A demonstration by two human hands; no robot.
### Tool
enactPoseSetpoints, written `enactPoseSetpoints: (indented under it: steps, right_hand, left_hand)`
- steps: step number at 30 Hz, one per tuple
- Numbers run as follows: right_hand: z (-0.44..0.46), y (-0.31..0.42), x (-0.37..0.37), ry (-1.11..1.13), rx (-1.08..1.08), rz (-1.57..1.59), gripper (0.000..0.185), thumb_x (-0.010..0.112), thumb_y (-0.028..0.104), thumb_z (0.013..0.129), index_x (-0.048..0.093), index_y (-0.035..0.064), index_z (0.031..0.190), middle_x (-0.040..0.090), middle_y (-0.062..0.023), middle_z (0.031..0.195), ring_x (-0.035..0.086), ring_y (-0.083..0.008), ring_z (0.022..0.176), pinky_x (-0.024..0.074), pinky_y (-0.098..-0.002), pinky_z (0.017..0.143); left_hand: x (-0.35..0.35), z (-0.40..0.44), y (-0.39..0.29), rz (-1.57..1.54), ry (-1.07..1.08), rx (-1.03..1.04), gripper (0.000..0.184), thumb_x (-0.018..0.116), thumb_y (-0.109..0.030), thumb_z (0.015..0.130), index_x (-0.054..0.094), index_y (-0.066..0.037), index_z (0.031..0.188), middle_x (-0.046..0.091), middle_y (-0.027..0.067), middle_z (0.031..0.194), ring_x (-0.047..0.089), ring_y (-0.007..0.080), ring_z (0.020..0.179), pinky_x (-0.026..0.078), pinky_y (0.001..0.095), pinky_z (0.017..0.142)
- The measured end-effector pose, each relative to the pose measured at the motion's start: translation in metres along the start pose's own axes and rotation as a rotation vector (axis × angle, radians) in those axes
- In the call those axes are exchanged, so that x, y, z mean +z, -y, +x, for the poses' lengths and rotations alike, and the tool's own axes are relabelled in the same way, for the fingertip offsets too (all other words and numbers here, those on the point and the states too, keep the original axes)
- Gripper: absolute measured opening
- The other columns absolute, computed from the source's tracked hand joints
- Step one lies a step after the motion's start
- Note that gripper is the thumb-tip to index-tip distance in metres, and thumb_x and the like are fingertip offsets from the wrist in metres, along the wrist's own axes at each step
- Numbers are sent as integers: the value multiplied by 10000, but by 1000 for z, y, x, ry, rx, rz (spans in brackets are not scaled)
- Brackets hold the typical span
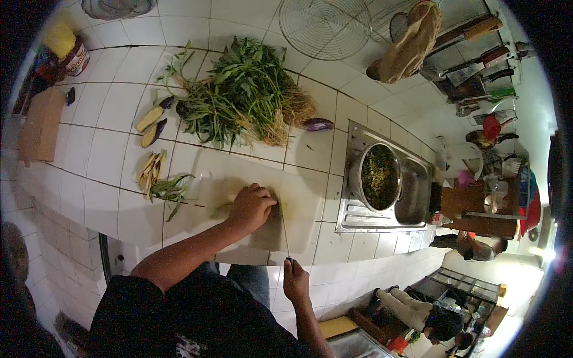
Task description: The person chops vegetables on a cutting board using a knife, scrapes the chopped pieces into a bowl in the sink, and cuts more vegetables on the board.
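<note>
My right hand (296, 283) is closed around the handle of a knife (285, 232), whose thin blade reaches over the white cutting board (305, 232). On the board my left hand (253, 207) has its fingers curled down close to the blade tip. A green vegetable (222, 210) shows partly beneath that hand; its kind is hidden. Left of the board lie pale cut strips (151, 172) and some green leaves (171, 192). Two eggplant pieces (153, 124) rest farther up. A large bunch of leafy greens with roots (239, 89) lies behind the board.
A steel pot (357, 179) of chopped greens stands on the sink unit (412, 206) at right. Behind the board is a purple eggplant (317, 124). Knives (465, 74) hang on the wall. Two people (444, 319) are in the background. A cardboard box (42, 125) sits left.
</note>
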State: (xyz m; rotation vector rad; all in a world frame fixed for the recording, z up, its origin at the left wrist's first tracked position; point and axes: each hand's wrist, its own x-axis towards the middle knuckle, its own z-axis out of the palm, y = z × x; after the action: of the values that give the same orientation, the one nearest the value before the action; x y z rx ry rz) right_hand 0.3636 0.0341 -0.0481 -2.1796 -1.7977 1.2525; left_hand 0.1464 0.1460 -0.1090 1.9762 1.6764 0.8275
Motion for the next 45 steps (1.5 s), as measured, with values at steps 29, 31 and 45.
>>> enactPoseSetpoints:
  steps: [29, 31, 45]
  right_hand:
    - [-3, 6, 6, 22, -2, 58, 378, 465, 331, 1015, 552, -11, 880, 545, -199, 666, 492, -286, 578, 430, -392, 578]
    - [2, 7, 10, -72, -155, 45, 385, 457, 331, 1016, 549, -14, 874, 557, -222, 684, 506, -339, 591, 436, -407, 588]
    - [-7, 11, 3, 32, -58, -4, 354, 472, 321, 1008, 598, -9, 975, 644, -272, 867, 608, -477, 845, 495, -500, 669]
  left_hand:
    - [-12, 3, 6, -33, 49, -81, 150, 716, -109, 696, 700, -83, 842, 642, 72, 906, 571, 283, 961, 501, 404, 854]
    - [-9, 1, 7, -35, 60, -80, 150, 717, -111, 691, 701, -84, 838, 639, 73, 898, 572, 284, 958, 504, 403, 850]
    - [-10, 2, 11, -37, 22, -77, 164, 733, -122, 678, 718, -96, 840, 649, 50, 873, 579, 257, 944, 512, 398, 829]
